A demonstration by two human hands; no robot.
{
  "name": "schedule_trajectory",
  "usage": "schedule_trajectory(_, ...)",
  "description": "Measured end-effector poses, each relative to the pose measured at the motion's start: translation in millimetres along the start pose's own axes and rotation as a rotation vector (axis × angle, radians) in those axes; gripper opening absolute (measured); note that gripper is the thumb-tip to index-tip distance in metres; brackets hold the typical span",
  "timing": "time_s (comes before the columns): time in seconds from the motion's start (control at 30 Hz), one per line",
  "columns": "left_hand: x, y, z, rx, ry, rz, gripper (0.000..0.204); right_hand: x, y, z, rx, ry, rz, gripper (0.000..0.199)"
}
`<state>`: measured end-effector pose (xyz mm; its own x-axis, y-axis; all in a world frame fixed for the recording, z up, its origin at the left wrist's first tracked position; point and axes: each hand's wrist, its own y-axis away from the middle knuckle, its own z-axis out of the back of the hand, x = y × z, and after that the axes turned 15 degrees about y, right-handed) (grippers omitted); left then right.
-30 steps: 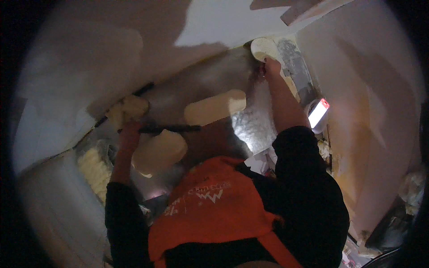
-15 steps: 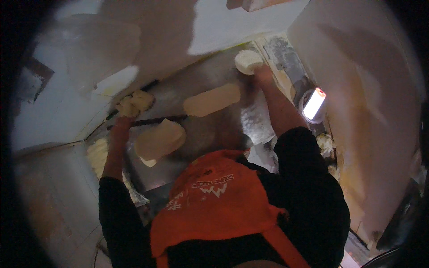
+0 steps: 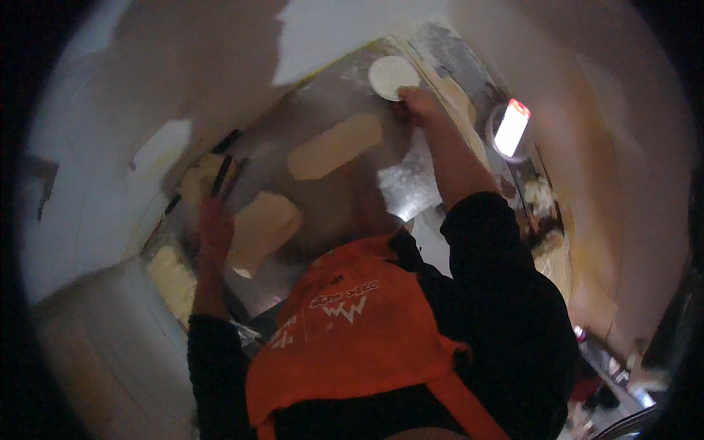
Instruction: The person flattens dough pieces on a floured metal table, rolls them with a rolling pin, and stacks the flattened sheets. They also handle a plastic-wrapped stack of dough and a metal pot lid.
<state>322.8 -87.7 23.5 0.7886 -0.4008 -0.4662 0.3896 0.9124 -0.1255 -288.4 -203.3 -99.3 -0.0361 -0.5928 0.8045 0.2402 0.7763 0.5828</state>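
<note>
My right hand point(image 3: 418, 105) grips the near edge of a round white thing point(image 3: 394, 76) at the far end of the metal worktop point(image 3: 315, 95). Whether it is a shallow bowl of flour or a flat disc, I cannot make out. On the left my left hand point(image 3: 215, 224) is closed around a thin dark rod point(image 3: 222, 176), tilted away from me. Beside that hand lies a thick, smooth slab of dough point(image 3: 265, 226). A longer flat dough slab point(image 3: 337, 145) rests farther off, between the two hands. Beyond the rod sits a blurred dough lump point(image 3: 196, 180).
A bright phone-like light point(image 3: 512, 128) stands in a round container along the right wall. Pale, ridged material point(image 3: 172, 277) lies at the worktop's left edge. Walls border the far and right sides. Crumpled pale stuff point(image 3: 541, 194) sits below the light.
My left hand has left the dough lump and taken up the dark rod that lay across the worktop. The right hand still holds the round white thing. The whole view has shifted slightly.
</note>
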Motion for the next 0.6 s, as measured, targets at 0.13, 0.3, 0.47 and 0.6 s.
schedule_trajectory(0.13,-110,-22,-65,0.205,0.436,0.105,0.025,-51,75,14,-0.126,0.777,0.307,0.030)
schedule_trajectory(0.3,-192,12,-137,0.360,0.685,0.048,0.022,-148,241,29,-0.087,0.156,-0.076,0.029)
schedule_trajectory(0.47,-169,41,-195,0.589,0.576,0.223,0.027,-229,317,78,-0.096,0.072,-0.171,0.038)
schedule_trajectory(0.6,-154,50,-218,0.601,0.860,0.837,0.046,-321,312,127,-0.144,-0.179,-0.258,0.050)
